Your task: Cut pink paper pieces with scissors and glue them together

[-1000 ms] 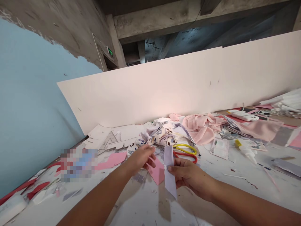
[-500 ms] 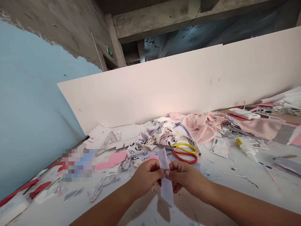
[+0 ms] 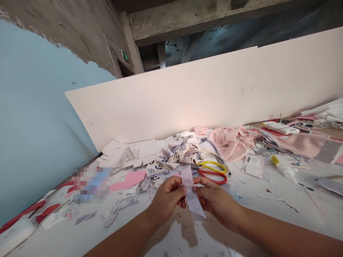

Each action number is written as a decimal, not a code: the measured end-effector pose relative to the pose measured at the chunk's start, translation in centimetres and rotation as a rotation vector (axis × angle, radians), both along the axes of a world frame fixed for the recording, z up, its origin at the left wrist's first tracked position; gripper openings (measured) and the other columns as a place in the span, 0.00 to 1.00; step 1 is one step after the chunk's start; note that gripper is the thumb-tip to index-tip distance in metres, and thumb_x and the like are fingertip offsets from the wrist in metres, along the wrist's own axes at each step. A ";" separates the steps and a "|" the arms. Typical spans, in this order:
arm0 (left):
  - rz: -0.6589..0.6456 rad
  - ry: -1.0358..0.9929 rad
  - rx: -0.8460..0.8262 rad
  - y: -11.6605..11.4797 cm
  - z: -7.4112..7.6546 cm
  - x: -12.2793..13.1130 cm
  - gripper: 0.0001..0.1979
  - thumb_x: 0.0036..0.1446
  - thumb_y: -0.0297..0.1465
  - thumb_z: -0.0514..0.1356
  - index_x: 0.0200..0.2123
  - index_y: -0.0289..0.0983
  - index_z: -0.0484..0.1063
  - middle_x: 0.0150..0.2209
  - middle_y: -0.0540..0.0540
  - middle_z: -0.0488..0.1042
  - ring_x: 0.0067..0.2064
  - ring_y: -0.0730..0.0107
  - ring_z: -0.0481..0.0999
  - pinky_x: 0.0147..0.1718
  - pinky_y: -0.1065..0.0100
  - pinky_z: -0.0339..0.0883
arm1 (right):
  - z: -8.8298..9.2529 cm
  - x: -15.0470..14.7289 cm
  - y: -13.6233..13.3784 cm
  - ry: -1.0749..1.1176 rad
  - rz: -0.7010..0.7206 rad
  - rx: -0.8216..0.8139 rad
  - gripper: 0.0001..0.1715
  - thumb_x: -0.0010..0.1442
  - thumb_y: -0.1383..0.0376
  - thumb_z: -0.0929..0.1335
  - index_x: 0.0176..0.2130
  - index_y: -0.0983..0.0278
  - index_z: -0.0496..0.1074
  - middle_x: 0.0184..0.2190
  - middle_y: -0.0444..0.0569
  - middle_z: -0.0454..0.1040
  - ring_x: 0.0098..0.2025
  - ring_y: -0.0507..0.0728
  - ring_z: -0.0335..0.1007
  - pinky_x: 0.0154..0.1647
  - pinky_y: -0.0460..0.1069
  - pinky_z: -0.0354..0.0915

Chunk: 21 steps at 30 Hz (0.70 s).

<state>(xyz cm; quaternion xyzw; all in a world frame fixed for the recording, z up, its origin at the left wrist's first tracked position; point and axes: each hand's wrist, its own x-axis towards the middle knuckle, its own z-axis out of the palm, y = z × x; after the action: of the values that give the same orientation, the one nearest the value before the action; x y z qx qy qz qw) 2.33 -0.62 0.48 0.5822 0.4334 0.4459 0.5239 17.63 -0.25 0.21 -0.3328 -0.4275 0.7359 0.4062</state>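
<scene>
A pale lavender strip (image 3: 190, 194), either cloth or paper, is held up between my two hands above the table. My left hand (image 3: 170, 196) pinches its left edge with thumb and forefinger. On the opposite edge, my right hand (image 3: 213, 198) grips it the same way, thumb in front. The strip's lower end hangs free and slants to the right. Just behind the hands lie scissors with one yellow and one red handle (image 3: 214, 173), their blades partly hidden. Beyond them is a heap of floral fabric (image 3: 171, 157).
Pink cloth (image 3: 230, 141) is piled behind the scissors. A white glue bottle with a yellow cap (image 3: 285, 169) lies to the right, and a power strip (image 3: 281, 127) farther back. Pink and white scraps (image 3: 128, 180) cover the left side. A white panel (image 3: 187, 100) stands along the back.
My hands have moved slightly apart, and the strip, pinched at its middle before, is now spread wider. Its lower end has swung right and up.
</scene>
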 end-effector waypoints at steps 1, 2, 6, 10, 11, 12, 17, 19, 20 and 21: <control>0.003 -0.013 0.001 0.0 0.0 0.0 0.08 0.48 0.33 0.57 0.28 0.35 0.63 0.21 0.54 0.63 0.20 0.79 0.65 0.22 0.74 0.59 | -0.1 0.0 0.0 0.025 0.006 -0.002 0.09 0.49 0.66 0.65 0.33 0.61 0.60 0.18 0.38 0.70 0.23 0.50 0.68 0.28 0.46 0.59; 0.002 -0.017 0.005 -0.1 0.0 0.0 0.08 0.48 0.34 0.57 0.27 0.35 0.63 0.20 0.54 0.63 0.21 0.79 0.65 0.22 0.74 0.59 | -0.2 0.0 0.0 0.051 0.017 0.000 0.09 0.48 0.66 0.65 0.32 0.61 0.60 0.18 0.39 0.70 0.23 0.51 0.69 0.28 0.47 0.59; -0.005 0.004 0.024 -0.3 0.2 0.1 0.12 0.48 0.39 0.57 0.27 0.35 0.64 0.20 0.53 0.65 0.22 0.78 0.65 0.24 0.73 0.60 | 0.1 -0.1 -0.1 0.124 0.036 -0.031 0.11 0.45 0.67 0.66 0.31 0.61 0.59 0.19 0.41 0.71 0.26 0.54 0.70 0.28 0.47 0.59; -0.005 0.019 0.038 -0.5 0.1 0.0 0.12 0.47 0.40 0.58 0.28 0.36 0.66 0.20 0.52 0.67 0.22 0.77 0.65 0.25 0.72 0.60 | 0.5 -0.1 -0.3 0.129 0.040 -0.064 0.12 0.44 0.68 0.67 0.30 0.60 0.59 0.18 0.39 0.69 0.27 0.55 0.71 0.29 0.48 0.59; 0.000 0.019 0.042 -0.5 0.0 0.0 0.12 0.47 0.39 0.58 0.28 0.36 0.66 0.20 0.52 0.67 0.22 0.77 0.65 0.25 0.72 0.59 | 0.5 -0.1 -0.3 0.129 0.043 -0.062 0.11 0.44 0.68 0.66 0.30 0.60 0.59 0.17 0.39 0.69 0.27 0.55 0.71 0.29 0.48 0.59; 0.002 0.019 0.048 -0.5 -0.1 -0.1 0.11 0.47 0.39 0.58 0.28 0.36 0.67 0.20 0.52 0.67 0.22 0.78 0.64 0.25 0.72 0.59 | 0.5 -0.1 -0.3 0.130 0.047 -0.061 0.11 0.44 0.69 0.66 0.29 0.60 0.59 0.17 0.38 0.68 0.27 0.54 0.70 0.29 0.48 0.59; -0.006 0.039 0.086 -0.3 -0.8 -0.4 0.08 0.50 0.36 0.56 0.30 0.37 0.68 0.21 0.52 0.66 0.23 0.78 0.64 0.27 0.72 0.59 | 0.2 0.0 -0.1 0.110 0.060 -0.056 0.10 0.43 0.71 0.64 0.29 0.60 0.60 0.15 0.37 0.65 0.22 0.52 0.67 0.24 0.45 0.56; 0.009 0.052 0.084 -0.3 -0.8 -0.4 0.07 0.50 0.34 0.55 0.29 0.37 0.69 0.20 0.52 0.66 0.23 0.78 0.64 0.26 0.73 0.59 | 0.1 0.0 0.0 0.083 0.025 -0.048 0.08 0.43 0.71 0.64 0.27 0.61 0.61 0.15 0.36 0.63 0.22 0.50 0.64 0.23 0.44 0.55; 0.014 0.053 0.080 -0.2 -0.8 -0.4 0.07 0.50 0.34 0.55 0.29 0.37 0.69 0.20 0.52 0.66 0.23 0.77 0.64 0.26 0.73 0.59 | 0.0 0.0 0.0 0.076 0.008 -0.043 0.08 0.42 0.72 0.64 0.26 0.61 0.62 0.15 0.37 0.63 0.22 0.49 0.64 0.24 0.44 0.55; 0.018 0.051 0.074 -0.2 -0.8 -0.4 0.06 0.50 0.33 0.55 0.29 0.37 0.69 0.20 0.52 0.65 0.23 0.77 0.64 0.26 0.73 0.58 | 0.0 0.0 0.1 0.074 -0.004 -0.037 0.07 0.42 0.72 0.64 0.26 0.62 0.62 0.16 0.37 0.63 0.22 0.48 0.63 0.25 0.43 0.55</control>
<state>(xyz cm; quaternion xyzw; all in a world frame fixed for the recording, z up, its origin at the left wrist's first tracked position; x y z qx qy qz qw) 1.92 -0.86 -0.31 0.6083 0.4350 0.4513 0.4868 17.66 -0.18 0.20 -0.3138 -0.3976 0.7547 0.4170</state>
